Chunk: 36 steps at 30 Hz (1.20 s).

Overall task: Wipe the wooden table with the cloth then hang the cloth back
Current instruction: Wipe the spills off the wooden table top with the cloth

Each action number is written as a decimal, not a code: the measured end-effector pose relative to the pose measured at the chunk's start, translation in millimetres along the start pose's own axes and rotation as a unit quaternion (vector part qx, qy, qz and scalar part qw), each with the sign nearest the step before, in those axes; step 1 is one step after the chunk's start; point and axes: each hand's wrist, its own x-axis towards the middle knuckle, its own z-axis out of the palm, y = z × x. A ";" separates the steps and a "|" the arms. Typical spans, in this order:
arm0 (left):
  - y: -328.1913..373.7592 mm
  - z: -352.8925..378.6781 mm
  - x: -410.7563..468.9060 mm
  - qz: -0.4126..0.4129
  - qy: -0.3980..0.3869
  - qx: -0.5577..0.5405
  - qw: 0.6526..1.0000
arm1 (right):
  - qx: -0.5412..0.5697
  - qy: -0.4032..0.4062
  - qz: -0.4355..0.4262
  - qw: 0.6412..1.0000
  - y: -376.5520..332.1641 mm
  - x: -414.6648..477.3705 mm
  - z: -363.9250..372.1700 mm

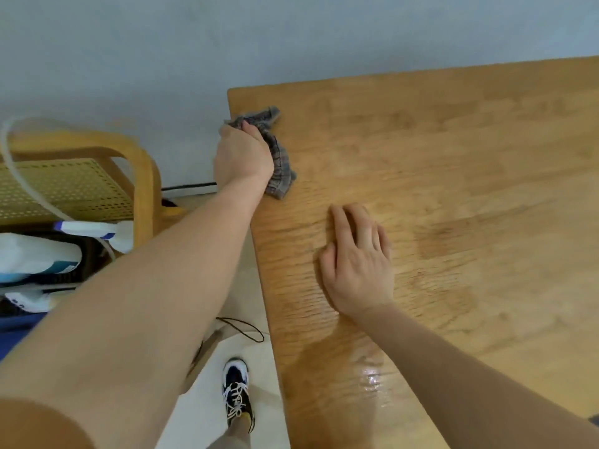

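Observation:
A grey checked cloth [279, 166] lies bunched at the far left corner of the wooden table [453, 189]. My left hand [241, 155] grips the cloth at the table's left edge, with part of the cloth trailing out to the right of the hand. My right hand [358, 260] lies flat on the tabletop with straight fingers, closer to me and to the right of the cloth. A wet, shiny patch [372, 379] shows on the wood near the front.
Left of the table stands a wooden rack [142, 176] with a yellow perforated panel, a spray bottle [97, 233] and white containers. A grey wall runs behind. My shoe [236, 393] is on the pale floor beside a thin cord [246, 328].

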 end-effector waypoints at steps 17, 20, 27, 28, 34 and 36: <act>16.4 1.8 27.5 0.087 0.005 0.034 0.996 | 0.004 0.005 -0.008 1.000 3.3 -4.1 2.6; -0.4 5.4 -3.5 0.157 0.004 0.085 0.984 | 0.013 0.013 -0.010 1.000 2.8 -3.9 2.3; -12.6 20.2 -98.9 0.301 -0.017 0.209 0.930 | 0.094 0.060 -0.003 0.994 7.2 -4.2 2.5; -9.4 26.0 -111.6 0.303 -0.022 0.208 0.930 | 0.135 0.076 0.009 0.988 9.2 -4.0 2.9; 10.5 39.7 -138.9 0.248 -0.045 0.237 0.938 | 0.373 0.166 0.063 0.911 45.7 -20.8 -7.7; 24.9 45.3 -152.2 0.278 -0.079 0.223 0.931 | 0.371 0.168 0.088 0.909 72.0 -23.1 -18.6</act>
